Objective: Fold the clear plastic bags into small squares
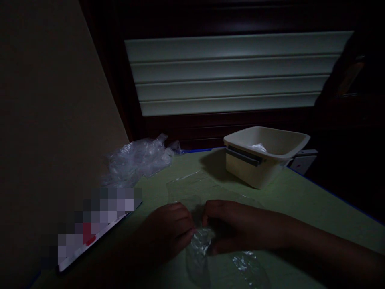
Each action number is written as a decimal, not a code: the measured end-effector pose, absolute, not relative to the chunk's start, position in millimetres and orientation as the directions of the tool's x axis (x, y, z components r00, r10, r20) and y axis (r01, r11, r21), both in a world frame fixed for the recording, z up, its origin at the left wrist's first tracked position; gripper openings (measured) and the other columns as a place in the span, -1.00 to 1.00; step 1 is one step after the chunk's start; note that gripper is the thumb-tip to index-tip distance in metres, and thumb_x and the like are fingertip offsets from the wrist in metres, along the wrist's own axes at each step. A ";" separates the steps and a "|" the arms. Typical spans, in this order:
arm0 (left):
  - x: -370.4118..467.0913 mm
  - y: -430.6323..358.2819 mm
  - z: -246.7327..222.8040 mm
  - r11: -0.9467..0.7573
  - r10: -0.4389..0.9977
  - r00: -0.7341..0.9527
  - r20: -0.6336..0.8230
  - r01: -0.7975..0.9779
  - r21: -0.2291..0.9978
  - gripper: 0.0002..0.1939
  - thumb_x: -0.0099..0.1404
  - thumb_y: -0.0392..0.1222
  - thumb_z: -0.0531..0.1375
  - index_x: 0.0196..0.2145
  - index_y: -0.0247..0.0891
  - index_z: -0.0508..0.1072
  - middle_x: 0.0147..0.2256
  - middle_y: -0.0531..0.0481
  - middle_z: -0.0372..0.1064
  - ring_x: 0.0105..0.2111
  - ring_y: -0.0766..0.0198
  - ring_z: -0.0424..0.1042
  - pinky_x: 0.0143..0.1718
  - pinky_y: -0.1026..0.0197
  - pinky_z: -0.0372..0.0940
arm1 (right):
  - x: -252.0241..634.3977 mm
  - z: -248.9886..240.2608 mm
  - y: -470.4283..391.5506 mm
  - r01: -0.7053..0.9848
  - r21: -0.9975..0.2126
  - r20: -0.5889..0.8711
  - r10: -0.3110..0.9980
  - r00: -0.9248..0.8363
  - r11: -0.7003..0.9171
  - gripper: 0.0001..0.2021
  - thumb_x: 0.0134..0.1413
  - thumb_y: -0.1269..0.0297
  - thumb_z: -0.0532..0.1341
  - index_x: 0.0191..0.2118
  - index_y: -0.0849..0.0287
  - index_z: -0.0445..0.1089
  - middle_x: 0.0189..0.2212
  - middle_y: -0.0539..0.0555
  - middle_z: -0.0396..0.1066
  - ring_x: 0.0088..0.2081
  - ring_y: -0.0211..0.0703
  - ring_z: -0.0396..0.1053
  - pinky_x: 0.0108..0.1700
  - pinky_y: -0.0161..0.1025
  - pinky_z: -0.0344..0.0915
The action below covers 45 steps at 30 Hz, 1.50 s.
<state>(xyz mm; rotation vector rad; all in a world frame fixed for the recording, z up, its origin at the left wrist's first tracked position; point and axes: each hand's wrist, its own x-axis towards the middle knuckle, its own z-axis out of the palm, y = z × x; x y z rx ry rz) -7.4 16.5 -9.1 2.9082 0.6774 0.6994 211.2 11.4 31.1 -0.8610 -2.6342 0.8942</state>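
Note:
A clear plastic bag (201, 241) lies crumpled on the pale green tabletop, its bunched part between my two hands. My left hand (174, 226) is closed, with the fingertips gripping the left edge of that bunched plastic. On the other side, my right hand (231, 224) curves around the bag with its thumb and fingers apart; the thumb is close to the plastic. More thin clear film (240, 261) spreads under and in front of my right hand. Dim light hides the finer finger contacts.
A cream plastic bin (243, 170) with a grey handle stands at the back right, with some clear plastic inside. A heap of clear bags (138, 158) lies at the back left against the wall. A flat white-edged object (99, 237), partly blurred out, rests at the left.

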 end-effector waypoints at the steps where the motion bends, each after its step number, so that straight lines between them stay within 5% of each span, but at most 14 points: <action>1: -7.4 16.6 -9.0 -0.900 0.435 0.796 0.421 0.401 0.171 -0.85 0.26 -0.34 0.04 -0.43 -0.31 0.37 -0.43 -0.02 0.37 -0.40 0.27 0.32 -0.36 0.24 0.22 | 210.7 31.1 11.0 0.456 -0.611 0.037 0.598 -0.801 0.648 -0.70 -0.09 0.26 0.31 -0.21 0.24 0.32 -0.30 0.08 0.33 -0.28 -0.18 0.29 -0.26 -0.30 0.22; 8: -7.1 13.3 -5.8 -0.901 0.431 0.784 0.446 0.403 0.161 -0.76 0.29 -0.30 0.01 -0.50 -0.31 0.37 -0.44 -0.02 0.37 -0.42 0.28 0.30 -0.40 0.24 0.20 | 209.7 31.7 9.0 0.390 -0.579 0.097 0.535 -0.839 0.716 -0.86 0.07 0.32 0.18 -0.25 0.27 0.36 -0.31 0.10 0.34 -0.29 -0.21 0.29 -0.22 -0.30 0.23; 15: -6.9 11.1 -4.9 -0.899 0.437 0.785 0.439 0.390 0.197 -0.91 0.17 -0.37 0.10 -0.40 -0.30 0.40 -0.40 -0.03 0.37 -0.37 0.26 0.31 -0.36 0.23 0.21 | 208.5 31.9 10.7 0.320 -0.597 0.109 0.470 -0.876 0.736 -0.81 0.17 0.42 0.05 -0.41 0.29 0.36 -0.42 0.05 0.30 -0.37 -0.28 0.26 -0.27 -0.36 0.20; 22: -7.7 13.1 -8.2 -0.896 0.443 0.782 0.439 0.402 0.189 -0.90 0.22 -0.33 0.11 -0.43 -0.29 0.41 -0.39 -0.02 0.37 -0.36 0.26 0.31 -0.35 0.22 0.21 | 209.9 31.0 12.5 0.395 -0.731 0.027 0.603 -0.798 0.556 -0.82 0.15 0.41 0.02 -0.35 0.27 0.34 -0.55 -0.08 0.18 -0.52 -0.36 0.09 -0.48 -0.41 0.08; 32: -5.0 11.6 -4.1 -0.902 0.432 0.761 0.483 0.372 0.220 -0.82 0.24 -0.28 0.11 -0.52 -0.32 0.36 -0.44 -0.02 0.36 -0.40 0.27 0.32 -0.34 0.19 0.22 | 210.0 18.9 21.2 0.422 -0.822 0.002 0.743 -0.669 0.382 -0.80 0.11 0.30 0.06 -0.48 0.27 0.26 -0.60 -0.10 0.11 -0.56 -0.36 0.05 -0.54 -0.39 0.02; 40: -6.4 15.5 -4.8 -0.870 0.456 0.681 0.573 0.477 0.126 -0.82 0.26 -0.25 0.11 -0.50 -0.29 0.37 -0.34 -0.07 0.37 -0.33 0.21 0.33 -0.30 0.13 0.24 | 210.1 14.5 23.6 0.512 -0.760 0.008 0.793 -0.609 0.401 -0.89 0.01 0.38 0.11 -0.44 0.26 0.35 -0.55 -0.03 0.31 -0.51 -0.30 0.22 -0.47 -0.37 0.12; 45: -4.0 7.7 -1.5 -0.868 0.410 0.735 0.540 0.496 -0.016 -0.93 0.22 -0.28 0.16 -0.42 -0.29 0.36 -0.29 -0.07 0.35 -0.28 0.18 0.32 -0.28 0.13 0.26 | 210.7 14.7 22.5 0.543 -0.734 0.000 0.800 -0.600 0.408 -0.76 0.09 0.19 0.09 -0.42 0.27 0.37 -0.54 0.01 0.35 -0.51 -0.27 0.24 -0.50 -0.36 0.13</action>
